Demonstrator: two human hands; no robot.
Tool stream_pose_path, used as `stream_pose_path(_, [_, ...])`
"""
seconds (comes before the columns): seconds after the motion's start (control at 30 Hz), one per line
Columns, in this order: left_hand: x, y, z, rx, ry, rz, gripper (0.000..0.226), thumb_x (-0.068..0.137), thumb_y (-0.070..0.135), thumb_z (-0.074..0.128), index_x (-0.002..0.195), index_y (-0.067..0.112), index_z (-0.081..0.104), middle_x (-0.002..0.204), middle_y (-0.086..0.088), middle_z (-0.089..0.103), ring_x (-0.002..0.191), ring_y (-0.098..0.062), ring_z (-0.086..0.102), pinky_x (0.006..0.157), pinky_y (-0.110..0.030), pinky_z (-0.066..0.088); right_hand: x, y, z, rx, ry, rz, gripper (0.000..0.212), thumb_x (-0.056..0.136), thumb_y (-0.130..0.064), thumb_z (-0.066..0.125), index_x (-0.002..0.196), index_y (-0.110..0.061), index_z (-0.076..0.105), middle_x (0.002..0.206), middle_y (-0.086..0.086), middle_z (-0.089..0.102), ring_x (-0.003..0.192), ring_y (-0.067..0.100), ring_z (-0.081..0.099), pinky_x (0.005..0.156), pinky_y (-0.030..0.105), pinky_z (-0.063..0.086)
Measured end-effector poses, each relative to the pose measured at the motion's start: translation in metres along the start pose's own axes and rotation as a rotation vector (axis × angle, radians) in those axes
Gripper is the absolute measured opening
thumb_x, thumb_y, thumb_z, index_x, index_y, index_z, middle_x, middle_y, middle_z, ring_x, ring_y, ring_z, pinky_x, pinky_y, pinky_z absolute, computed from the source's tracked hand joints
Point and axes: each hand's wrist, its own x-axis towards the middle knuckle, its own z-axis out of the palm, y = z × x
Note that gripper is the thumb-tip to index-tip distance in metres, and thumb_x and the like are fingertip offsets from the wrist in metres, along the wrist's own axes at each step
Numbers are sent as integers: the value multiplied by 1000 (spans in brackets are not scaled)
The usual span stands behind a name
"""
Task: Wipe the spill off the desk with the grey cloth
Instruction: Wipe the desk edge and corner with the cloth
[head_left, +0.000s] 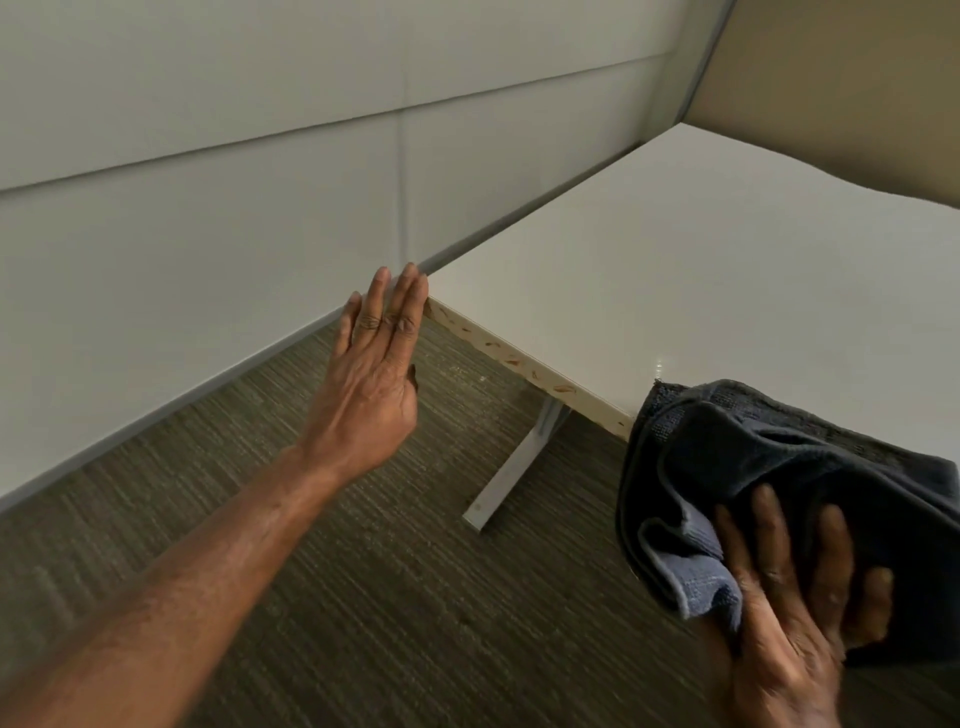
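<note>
A white desk (727, 270) fills the right half of the view, its raw chipboard edge facing left. My right hand (795, 618) presses a crumpled dark grey cloth (769, 483) flat against the desk's near left edge, fingers spread on top of it. A small wet glint (658, 366) shows on the desktop just beyond the cloth. My left hand (371, 374) is stretched out with straight fingers, its fingertips touching the desk's far left corner. It holds nothing.
A pale panelled wall (260, 182) runs along the left and behind the desk. A tan partition (857, 78) stands at the far right. A white metal desk leg (514, 467) slants down onto the brown-green carpet (363, 571) below.
</note>
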Motion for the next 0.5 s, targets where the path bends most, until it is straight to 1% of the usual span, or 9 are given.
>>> stream_pose_path(0.03, [0,-4,0,-10,-3,14,97,87,-13,54,165,7,1,175,-8,2,162,-25,-7,131,-53,5,2,-2,2,-11,14,-3,52,103,-48,28,151,-26,34,169,-20,2,158,16,-2,124,35,-11])
stream_pose_path(0.13, [2,-18,-2,-54,-6,66,95,86,-15,51,166,12,7,176,-5,6,162,-26,-4,130,-54,7,6,-10,7,-20,55,-14,50,107,-43,19,156,-33,23,169,-20,0,158,14,-3,124,34,-11])
stream_pose_path(0.23, [6,-29,-5,-85,16,97,93,86,-19,53,165,14,18,175,-3,9,162,-28,-1,129,-55,10,13,-16,15,-34,75,-71,54,108,-41,17,161,-32,12,170,-18,-2,157,14,-6,123,35,-12])
stream_pose_path(0.33, [8,-34,-5,-96,20,111,94,85,-22,54,165,15,21,175,-2,11,162,-29,0,127,-58,13,20,-22,25,-55,101,-104,55,108,-39,18,162,-29,12,170,-15,-1,158,16,-5,123,35,-12])
stream_pose_path(0.4, [8,-37,-4,-100,14,124,93,86,-22,53,165,15,19,175,-2,12,162,-29,1,128,-56,13,22,-27,31,-71,110,-116,56,107,-38,20,162,-28,12,171,-13,0,158,17,-4,123,36,-12])
stream_pose_path(0.5, [7,-43,-4,-100,11,117,94,87,-23,52,166,14,16,175,-3,11,162,-29,2,127,-56,14,25,-30,40,-98,123,-151,58,105,-36,25,161,-25,17,171,-10,4,158,20,-2,124,38,-11])
